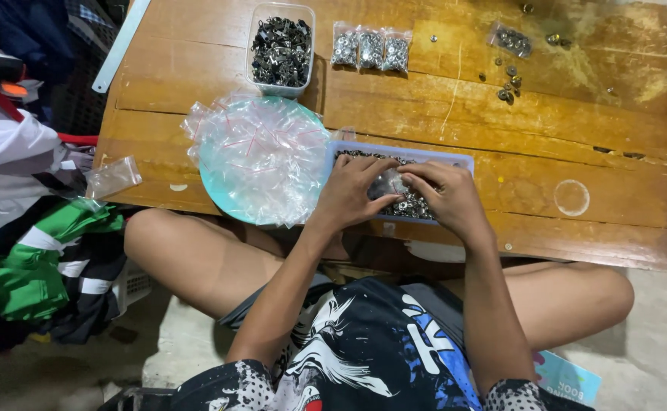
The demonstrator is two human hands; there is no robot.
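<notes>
A small clear bag point(389, 183) is being held between the left hand point(346, 194) and the right hand point(447, 196), directly over a shallow blue tray point(466, 162) that is sitting at the near edge of the tabletop point(577, 129). The fingers of both hands are being curled in and pinched on the bag's mouth, probably so that it is kept open and anything dropped falls back into the tray below. The tray is being used to hold a heap of small metal fasteners point(413, 205), and it is placed right in front of the person, within easy reach of both hands.

Just to the left of the tray, partly over the near edge, a round teal plate point(215, 190) is being used to carry a loose pile of empty clear bags point(261, 156), close beside the left hand. One stray empty bag point(113, 176) is lying at the near left corner. Toward the far edge, a clear tub point(281, 52) filled with dark metal pieces is standing, and beside it three filled bags point(370, 49) are lying in a row, apart from the work area. Near the far right corner another filled bag point(510, 39) is lying, with a few loose fasteners point(508, 82) scattered beside it.
</notes>
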